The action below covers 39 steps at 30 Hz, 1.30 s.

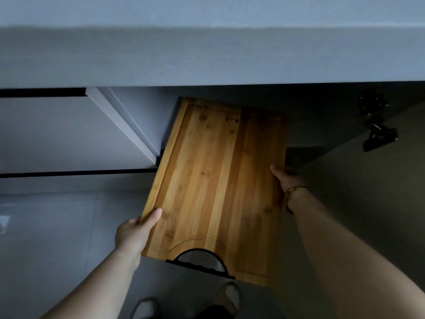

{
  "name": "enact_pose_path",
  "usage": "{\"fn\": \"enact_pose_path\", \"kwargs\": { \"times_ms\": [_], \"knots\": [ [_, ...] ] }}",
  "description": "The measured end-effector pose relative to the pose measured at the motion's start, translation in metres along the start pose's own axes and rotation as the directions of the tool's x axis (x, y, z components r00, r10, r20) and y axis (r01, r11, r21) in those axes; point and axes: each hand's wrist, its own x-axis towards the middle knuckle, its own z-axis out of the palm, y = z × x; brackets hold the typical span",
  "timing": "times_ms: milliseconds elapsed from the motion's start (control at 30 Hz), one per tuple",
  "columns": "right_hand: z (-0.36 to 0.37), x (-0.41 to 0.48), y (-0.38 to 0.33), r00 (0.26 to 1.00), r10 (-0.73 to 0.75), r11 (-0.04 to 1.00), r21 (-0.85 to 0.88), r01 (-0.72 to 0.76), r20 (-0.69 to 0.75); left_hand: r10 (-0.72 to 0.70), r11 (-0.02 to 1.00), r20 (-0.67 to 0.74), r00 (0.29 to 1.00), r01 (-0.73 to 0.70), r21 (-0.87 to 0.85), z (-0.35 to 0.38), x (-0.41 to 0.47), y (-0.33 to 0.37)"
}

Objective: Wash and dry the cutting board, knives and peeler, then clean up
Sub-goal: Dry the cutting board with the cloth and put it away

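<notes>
A bamboo cutting board (213,180) with a black arched handle at its near end is held in the air, its far end reaching into the dark open cabinet below the counter. My left hand (134,233) grips its left edge near the front, thumb on top. My right hand (286,178) grips the right edge, thumb over the rim, a thin bracelet on the wrist. No knives or peeler are in view.
The grey countertop (207,54) overhangs above. An open cabinet door (368,180) stands at the right with black hinges (377,132). Closed grey drawer fronts (57,132) fill the left. Grey floor tiles (57,238) and my feet in slippers lie below.
</notes>
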Motion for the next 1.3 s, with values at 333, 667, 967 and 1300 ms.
{"fn": "enact_pose_path", "kwargs": {
  "times_ms": [333,667,967,1300],
  "knots": [
    [0.006,0.015,-0.001,0.999,-0.025,0.998,-0.065,0.024,-0.025,-0.027,0.999,-0.073,0.997,0.024,-0.04,0.016,0.01,-0.002],
    [-0.029,-0.082,0.081,0.897,0.421,0.87,0.222,-0.441,0.131,-0.088,0.983,-0.128,0.988,0.065,-0.173,0.052,0.002,0.022],
    [0.009,-0.055,0.055,0.94,0.336,0.759,0.576,-0.304,0.054,-0.29,0.828,-0.009,0.957,0.246,-0.504,0.058,-0.006,0.02],
    [0.027,-0.031,0.008,0.949,0.295,0.738,0.604,-0.302,0.114,-0.188,0.49,0.37,0.91,0.413,-0.768,0.071,-0.016,0.054]
  ]
}}
